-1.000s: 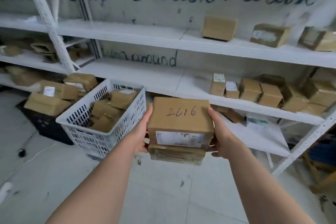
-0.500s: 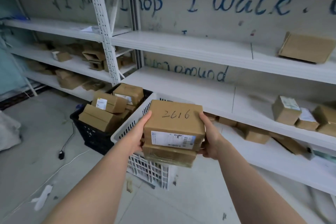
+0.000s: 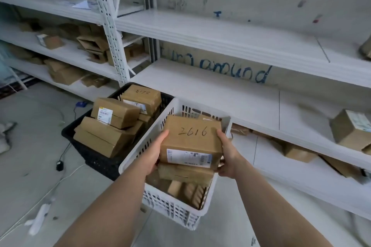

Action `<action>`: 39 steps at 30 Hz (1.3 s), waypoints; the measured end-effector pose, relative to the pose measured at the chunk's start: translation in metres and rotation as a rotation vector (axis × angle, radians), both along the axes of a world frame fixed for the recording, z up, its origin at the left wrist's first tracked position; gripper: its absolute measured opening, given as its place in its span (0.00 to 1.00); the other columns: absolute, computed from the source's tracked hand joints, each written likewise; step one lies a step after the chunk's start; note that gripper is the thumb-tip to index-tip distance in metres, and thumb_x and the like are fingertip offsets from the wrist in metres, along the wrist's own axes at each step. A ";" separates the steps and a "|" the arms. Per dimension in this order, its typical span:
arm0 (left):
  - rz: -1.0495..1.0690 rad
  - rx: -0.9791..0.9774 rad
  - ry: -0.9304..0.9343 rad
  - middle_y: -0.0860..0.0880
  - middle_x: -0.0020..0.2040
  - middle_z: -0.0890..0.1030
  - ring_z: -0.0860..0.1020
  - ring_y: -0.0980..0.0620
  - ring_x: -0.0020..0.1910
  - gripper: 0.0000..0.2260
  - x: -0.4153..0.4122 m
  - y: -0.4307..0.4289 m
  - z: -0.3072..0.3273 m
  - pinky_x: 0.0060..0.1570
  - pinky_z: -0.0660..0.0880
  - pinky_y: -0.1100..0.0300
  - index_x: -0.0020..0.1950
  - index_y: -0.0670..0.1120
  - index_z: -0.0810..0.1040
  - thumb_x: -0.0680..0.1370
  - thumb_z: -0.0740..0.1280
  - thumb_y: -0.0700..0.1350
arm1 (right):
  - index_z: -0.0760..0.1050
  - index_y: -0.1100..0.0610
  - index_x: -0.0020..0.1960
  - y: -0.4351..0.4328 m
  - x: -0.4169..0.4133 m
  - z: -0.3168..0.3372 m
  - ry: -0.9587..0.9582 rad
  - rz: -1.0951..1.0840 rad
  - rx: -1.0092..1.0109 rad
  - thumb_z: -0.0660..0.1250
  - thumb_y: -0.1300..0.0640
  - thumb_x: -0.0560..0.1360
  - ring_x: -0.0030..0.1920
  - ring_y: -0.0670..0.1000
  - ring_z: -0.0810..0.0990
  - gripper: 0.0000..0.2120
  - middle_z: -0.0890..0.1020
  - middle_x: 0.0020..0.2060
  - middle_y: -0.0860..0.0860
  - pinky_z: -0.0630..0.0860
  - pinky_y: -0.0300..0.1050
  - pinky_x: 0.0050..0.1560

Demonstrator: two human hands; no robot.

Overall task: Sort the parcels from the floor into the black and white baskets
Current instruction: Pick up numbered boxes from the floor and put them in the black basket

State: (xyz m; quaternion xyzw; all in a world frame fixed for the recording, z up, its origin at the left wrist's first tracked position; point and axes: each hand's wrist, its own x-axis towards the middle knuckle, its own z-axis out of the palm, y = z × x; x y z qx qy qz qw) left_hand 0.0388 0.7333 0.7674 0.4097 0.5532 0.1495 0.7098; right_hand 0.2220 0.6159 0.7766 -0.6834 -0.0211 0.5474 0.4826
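I hold two stacked brown parcels over the white basket. The top parcel has "2616" written on its lid and a white label on its front. A flatter parcel sits under it. My left hand grips the stack's left side and my right hand grips its right side. More brown parcels lie in the bottom of the white basket. To its left stands the black basket, piled with several parcels.
White metal shelving runs along the wall behind the baskets, with loose parcels on its lower boards at left and right. A black cable and plug and white scraps lie on the grey floor at the left.
I have moved closer and the stack of two parcels now hangs above the white basket's inside instead of in front of it. Both hands keep the same grip.
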 end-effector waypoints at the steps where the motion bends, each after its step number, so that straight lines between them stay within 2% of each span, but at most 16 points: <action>1: 0.011 -0.018 0.014 0.45 0.59 0.81 0.77 0.42 0.58 0.50 0.005 0.011 -0.014 0.63 0.70 0.41 0.66 0.53 0.74 0.50 0.70 0.78 | 0.73 0.55 0.63 0.007 0.006 -0.008 0.010 -0.002 -0.019 0.63 0.25 0.65 0.54 0.58 0.78 0.40 0.79 0.56 0.59 0.76 0.49 0.44; 3: 0.038 -0.035 0.039 0.46 0.58 0.81 0.79 0.43 0.57 0.54 0.013 0.032 -0.044 0.60 0.73 0.42 0.66 0.53 0.74 0.45 0.72 0.78 | 0.74 0.55 0.62 0.021 0.019 -0.023 0.002 0.014 -0.060 0.65 0.24 0.61 0.55 0.60 0.79 0.43 0.81 0.55 0.59 0.77 0.52 0.51; 5: 0.036 -0.054 0.041 0.46 0.58 0.81 0.78 0.43 0.57 0.53 0.019 0.036 -0.047 0.60 0.74 0.43 0.67 0.52 0.73 0.47 0.71 0.77 | 0.76 0.55 0.60 0.034 0.031 -0.032 -0.021 0.038 -0.054 0.66 0.24 0.60 0.55 0.61 0.80 0.42 0.83 0.53 0.59 0.76 0.56 0.59; 7: 0.025 -0.044 0.032 0.45 0.59 0.80 0.78 0.43 0.57 0.47 0.025 0.036 -0.030 0.63 0.71 0.45 0.67 0.51 0.73 0.56 0.69 0.76 | 0.76 0.55 0.57 0.049 0.038 -0.029 -0.051 0.063 -0.024 0.66 0.27 0.65 0.54 0.60 0.81 0.35 0.83 0.52 0.59 0.75 0.54 0.60; 10: 0.037 0.010 0.042 0.44 0.63 0.77 0.75 0.42 0.61 0.37 0.028 0.047 -0.012 0.65 0.67 0.46 0.70 0.50 0.69 0.69 0.64 0.72 | 0.76 0.53 0.53 0.071 0.045 -0.019 -0.123 0.075 0.040 0.61 0.34 0.74 0.50 0.55 0.79 0.23 0.82 0.49 0.55 0.74 0.49 0.53; 13: 0.051 0.083 0.012 0.45 0.63 0.77 0.74 0.43 0.62 0.34 0.024 0.073 0.004 0.66 0.67 0.45 0.70 0.51 0.69 0.72 0.62 0.70 | 0.78 0.51 0.56 0.098 0.041 -0.001 -0.144 0.098 0.095 0.64 0.29 0.67 0.55 0.57 0.80 0.30 0.83 0.51 0.54 0.74 0.55 0.61; 16: 0.041 0.153 -0.018 0.47 0.56 0.80 0.77 0.45 0.57 0.25 0.013 0.103 0.018 0.64 0.71 0.46 0.63 0.51 0.72 0.75 0.62 0.67 | 0.79 0.51 0.59 0.130 0.034 0.004 -0.110 0.089 0.132 0.66 0.26 0.61 0.54 0.60 0.82 0.37 0.85 0.51 0.56 0.76 0.60 0.60; 20: 0.113 0.226 -0.030 0.48 0.52 0.81 0.78 0.47 0.52 0.26 -0.004 0.153 0.024 0.59 0.73 0.48 0.62 0.50 0.73 0.74 0.63 0.67 | 0.76 0.54 0.60 0.174 0.011 0.013 -0.032 0.105 0.165 0.64 0.31 0.71 0.53 0.61 0.82 0.30 0.84 0.52 0.59 0.78 0.60 0.58; 22: 0.117 0.225 -0.023 0.49 0.48 0.81 0.78 0.49 0.49 0.21 -0.012 0.181 0.026 0.58 0.74 0.50 0.58 0.49 0.75 0.77 0.61 0.64 | 0.75 0.56 0.59 0.200 -0.001 0.012 -0.004 0.101 0.168 0.65 0.33 0.72 0.53 0.61 0.82 0.29 0.83 0.52 0.60 0.77 0.59 0.58; 25: 0.123 0.223 -0.028 0.49 0.36 0.82 0.78 0.50 0.40 0.15 -0.025 0.225 0.030 0.44 0.76 0.57 0.47 0.47 0.77 0.80 0.60 0.58 | 0.75 0.57 0.59 0.243 -0.022 0.017 0.044 0.076 0.192 0.65 0.35 0.73 0.54 0.62 0.81 0.28 0.81 0.53 0.60 0.76 0.60 0.60; 26: 0.118 0.234 -0.011 0.49 0.35 0.82 0.78 0.50 0.39 0.15 -0.030 0.242 0.031 0.43 0.76 0.57 0.47 0.47 0.78 0.80 0.61 0.58 | 0.75 0.58 0.59 0.258 -0.028 0.017 0.054 0.067 0.192 0.66 0.35 0.72 0.54 0.62 0.81 0.28 0.82 0.53 0.60 0.76 0.60 0.60; 29: 0.103 0.248 0.024 0.48 0.38 0.83 0.79 0.48 0.41 0.16 -0.045 0.293 0.033 0.45 0.76 0.55 0.46 0.45 0.79 0.79 0.63 0.57 | 0.74 0.58 0.59 0.303 -0.045 0.020 0.023 0.014 0.175 0.64 0.38 0.76 0.51 0.59 0.81 0.25 0.80 0.51 0.58 0.80 0.55 0.50; 31: 0.035 0.297 0.082 0.46 0.51 0.83 0.79 0.46 0.51 0.18 -0.053 0.329 0.027 0.57 0.75 0.51 0.53 0.45 0.79 0.80 0.61 0.59 | 0.73 0.56 0.62 0.331 -0.055 0.018 0.014 -0.001 0.162 0.60 0.41 0.79 0.46 0.56 0.80 0.21 0.80 0.49 0.55 0.77 0.49 0.39; 32: -0.010 0.326 0.108 0.46 0.57 0.81 0.78 0.45 0.56 0.20 -0.054 0.344 0.025 0.62 0.72 0.48 0.59 0.47 0.78 0.80 0.59 0.60 | 0.73 0.56 0.62 0.343 -0.058 0.015 0.025 -0.010 0.163 0.59 0.41 0.80 0.46 0.56 0.81 0.20 0.81 0.49 0.56 0.77 0.48 0.39; 37: -0.153 0.420 0.232 0.47 0.62 0.77 0.74 0.45 0.62 0.25 -0.059 0.403 0.001 0.65 0.68 0.48 0.67 0.47 0.73 0.80 0.55 0.63 | 0.75 0.57 0.62 0.392 -0.075 -0.002 0.047 -0.083 0.148 0.61 0.40 0.79 0.51 0.59 0.83 0.22 0.84 0.50 0.58 0.79 0.56 0.54; 39: -0.192 0.398 0.285 0.45 0.65 0.76 0.73 0.43 0.63 0.28 -0.059 0.417 -0.009 0.65 0.67 0.47 0.69 0.47 0.71 0.79 0.54 0.65 | 0.75 0.57 0.62 0.404 -0.082 -0.011 0.044 -0.102 0.104 0.61 0.40 0.78 0.51 0.59 0.83 0.23 0.84 0.51 0.58 0.79 0.57 0.55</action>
